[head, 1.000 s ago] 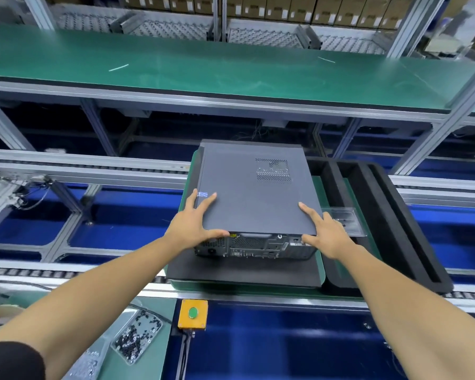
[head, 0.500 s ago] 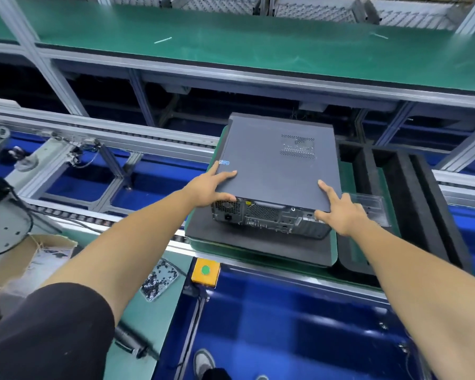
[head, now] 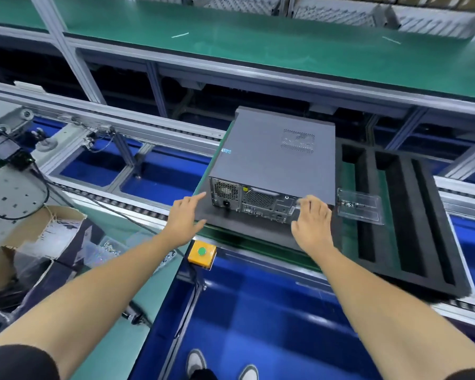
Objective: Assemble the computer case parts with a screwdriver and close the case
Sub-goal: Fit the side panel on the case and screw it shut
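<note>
Looking down past two shoes on the blue floor. Reaching forward with both bare arms. Passing a yellow button box with a round green button, just below the left hand. Holding the left hand open and loose, fingers straight, gripping nothing, hovering just beside the near left corner of the computer case and over the edge of the black foam pad. Pressing the bent fingers of the right hand against the back of the case at its near right corner, just under the lid edge; not being able to tell if gripping something there or only touching. Seeing the gray case lying flat on the foam pad with its lid on, its back side with fan holes and plugs facing this way, a small patch of air holes showing on top. Finding a clear plastic tray with tiny metal bits in it just to the right of the case, next to the right hand. Seeing a black foam tray with long slots farther right. Spotting an open cardboard box off to the left. Looking farther out to silver roller rails and, at the very back, a long green bench top.
</note>
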`<action>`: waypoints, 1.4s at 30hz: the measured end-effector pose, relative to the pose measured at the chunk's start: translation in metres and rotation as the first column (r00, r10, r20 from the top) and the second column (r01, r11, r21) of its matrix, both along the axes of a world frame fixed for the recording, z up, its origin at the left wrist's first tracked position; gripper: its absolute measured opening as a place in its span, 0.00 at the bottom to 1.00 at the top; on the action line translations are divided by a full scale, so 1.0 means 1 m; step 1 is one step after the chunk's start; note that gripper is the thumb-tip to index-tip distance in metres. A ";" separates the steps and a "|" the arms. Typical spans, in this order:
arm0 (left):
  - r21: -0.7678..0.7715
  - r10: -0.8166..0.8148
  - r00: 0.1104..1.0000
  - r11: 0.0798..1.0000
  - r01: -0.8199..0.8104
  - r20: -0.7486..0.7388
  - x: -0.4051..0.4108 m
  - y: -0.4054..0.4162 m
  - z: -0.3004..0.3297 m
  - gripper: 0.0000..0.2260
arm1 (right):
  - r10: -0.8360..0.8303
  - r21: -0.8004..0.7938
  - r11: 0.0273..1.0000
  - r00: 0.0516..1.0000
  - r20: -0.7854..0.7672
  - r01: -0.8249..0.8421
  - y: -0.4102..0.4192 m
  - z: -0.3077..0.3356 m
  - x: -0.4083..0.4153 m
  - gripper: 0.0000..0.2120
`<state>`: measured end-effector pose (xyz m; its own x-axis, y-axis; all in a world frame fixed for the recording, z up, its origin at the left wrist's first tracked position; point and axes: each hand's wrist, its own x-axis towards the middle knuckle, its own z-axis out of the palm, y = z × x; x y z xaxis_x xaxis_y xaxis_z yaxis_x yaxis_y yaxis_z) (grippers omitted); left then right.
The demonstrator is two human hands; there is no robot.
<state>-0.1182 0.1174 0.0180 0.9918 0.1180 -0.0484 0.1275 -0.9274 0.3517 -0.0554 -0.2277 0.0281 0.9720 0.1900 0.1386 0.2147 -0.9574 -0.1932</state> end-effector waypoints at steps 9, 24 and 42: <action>0.070 -0.383 0.878 0.922 0.380 0.288 0.037 -0.086 0.014 0.15 | -0.376 0.330 0.872 0.926 -0.023 0.362 -0.049 -0.025 -0.005 0.09; 0.026 -0.193 0.952 0.981 0.193 0.239 0.228 -0.205 0.034 0.13 | -0.206 -0.115 0.979 0.815 -0.542 0.171 -0.098 -0.022 0.205 0.19; 0.156 -0.237 0.932 0.967 0.200 0.272 0.226 -0.214 0.020 0.16 | -0.226 -0.274 0.956 0.855 -0.467 0.103 -0.097 -0.036 0.247 0.22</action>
<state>0.1078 -0.0962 0.0383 0.9631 -0.1166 0.2428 -0.1725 -0.9593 0.2235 0.1916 -0.3248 -0.0083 0.9210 -0.0121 -0.3893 -0.0132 -0.9999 -0.0002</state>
